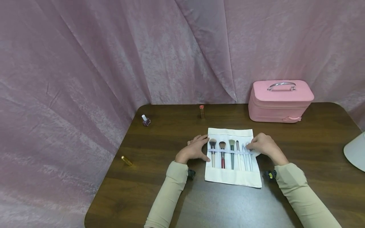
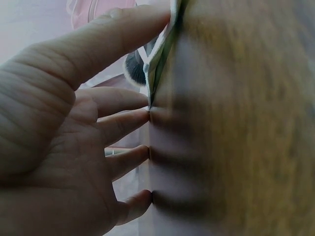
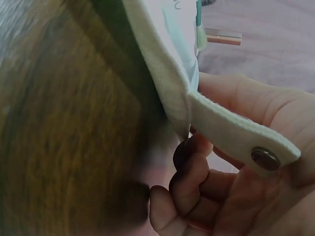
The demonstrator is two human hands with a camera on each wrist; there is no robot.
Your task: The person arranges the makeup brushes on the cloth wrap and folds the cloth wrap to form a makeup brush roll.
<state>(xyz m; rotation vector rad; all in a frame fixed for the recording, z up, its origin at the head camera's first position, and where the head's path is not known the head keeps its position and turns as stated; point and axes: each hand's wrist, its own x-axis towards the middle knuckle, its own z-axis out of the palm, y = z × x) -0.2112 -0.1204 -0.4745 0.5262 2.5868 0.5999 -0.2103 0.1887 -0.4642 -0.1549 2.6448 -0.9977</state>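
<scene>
A white cloth brush roll (image 1: 233, 177) lies unrolled on the table, with several makeup brushes (image 1: 222, 146) upright under its elastic band. My left hand (image 1: 195, 148) spreads its fingers along the left edge; in the left wrist view the thumb (image 2: 113, 42) touches the cloth and the other fingertips rest on the tabletop. At the right edge, my right hand (image 1: 265, 146) pinches the cloth with curled fingers. Close up in the right wrist view, a strap (image 3: 221, 125) with a dark snap button (image 3: 266, 158) sticks out across the palm. The right thumb tip is hidden behind the cloth.
A pink cosmetic case (image 1: 280, 106) stands at the back right, and a lipstick (image 1: 202, 112) at the back middle. Nail polish (image 1: 146, 121) sits far left, with a small gold tube (image 1: 126, 161) nearer. Something white (image 1: 356, 152) is at the right edge.
</scene>
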